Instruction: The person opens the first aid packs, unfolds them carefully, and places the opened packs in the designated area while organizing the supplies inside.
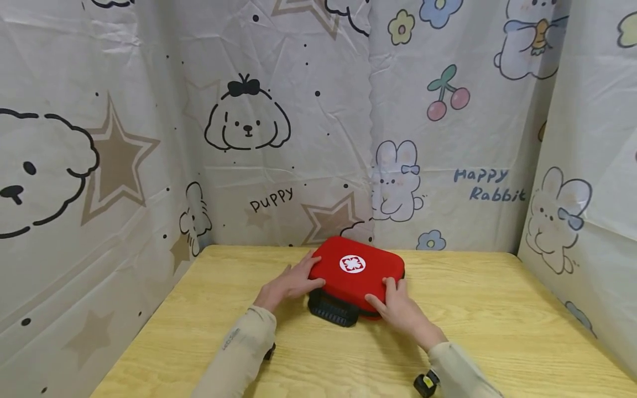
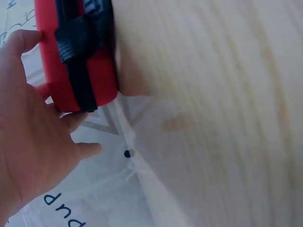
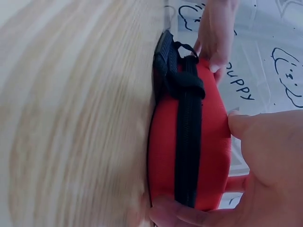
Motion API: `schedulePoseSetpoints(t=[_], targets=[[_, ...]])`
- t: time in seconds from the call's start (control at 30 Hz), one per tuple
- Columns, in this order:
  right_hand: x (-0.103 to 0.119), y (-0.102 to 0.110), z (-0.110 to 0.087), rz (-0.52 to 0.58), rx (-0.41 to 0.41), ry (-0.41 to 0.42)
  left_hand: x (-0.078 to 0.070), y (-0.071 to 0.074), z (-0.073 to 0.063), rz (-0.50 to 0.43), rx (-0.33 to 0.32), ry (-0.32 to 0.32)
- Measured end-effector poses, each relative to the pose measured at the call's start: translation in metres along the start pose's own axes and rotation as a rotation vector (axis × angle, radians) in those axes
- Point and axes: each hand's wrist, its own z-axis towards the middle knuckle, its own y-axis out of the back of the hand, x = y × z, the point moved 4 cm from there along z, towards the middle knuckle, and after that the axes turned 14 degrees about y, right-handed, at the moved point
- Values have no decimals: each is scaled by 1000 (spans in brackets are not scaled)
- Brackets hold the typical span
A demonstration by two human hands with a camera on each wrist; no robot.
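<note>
Flanking the red case (image 1: 359, 279), I've left hand (image 1: 292, 281) spread on its left end, right hand (image 1: 402, 310) gripping its right.

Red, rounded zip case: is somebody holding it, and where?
Yes: the left hand grips the red case by its left end, the right hand by its right end.

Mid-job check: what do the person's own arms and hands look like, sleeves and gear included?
The left sleeve and right sleeve are long and pale beige; the left one has small dark lettering, too small to read surely. The left hand and right hand show no gloves or rings. Small black devices sit at both wrists, the right with a yellow patch.
</note>
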Motion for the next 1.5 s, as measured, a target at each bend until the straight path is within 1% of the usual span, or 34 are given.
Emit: schedulePoseSetpoints(t=[0.1,0.2,0.27,0.33,0.43,0.5,0.6,0.63,0.7,0.77,0.83,0.9,1.0,1.07,1.17,1.33,1.5], targets=[[0,7,-2,-53,27,4,-3,0,-2,43,-10,3],[-6,18,-2,-108,36,11,-8,-3,-6,74,-34,-10],[-13,25,1,-125,8,21,-12,-5,-9,95,-64,-29],[-21,32,7,-91,-43,52,-19,-7,-12,114,-101,-62],[-33,40,21,-16,-113,128,-35,-9,-18,135,-141,-124],[-41,41,30,23,-133,170,-49,-13,-24,148,-140,-160],[-53,40,42,39,-131,195,-71,-20,-33,190,-130,-203],[-56,39,46,38,-127,197,-77,-22,-36,209,-126,-208],[-61,37,51,29,-111,206,-87,-27,-38,261,-128,-209],[-63,35,55,19,-86,215,-93,-32,-40,306,-142,-203],[-64,33,58,10,-52,217,-94,-35,-40,347,-158,-191],[-64,33,59,12,-24,211,-94,-36,-40,367,-174,-183],[-62,33,61,22,-14,202,-92,-35,-37,370,-196,-179],[-61,34,61,23,-20,200,-89,-33,-34,357,-196,-179],[-58,34,61,0,-21,198,-84,-29,-30,322,-183,-189],[-56,31,58,-47,-14,191,-74,-25,-27,252,-130,-203],[-55,28,56,-43,-15,175,-66,-20,-24,203,-99,-220]])
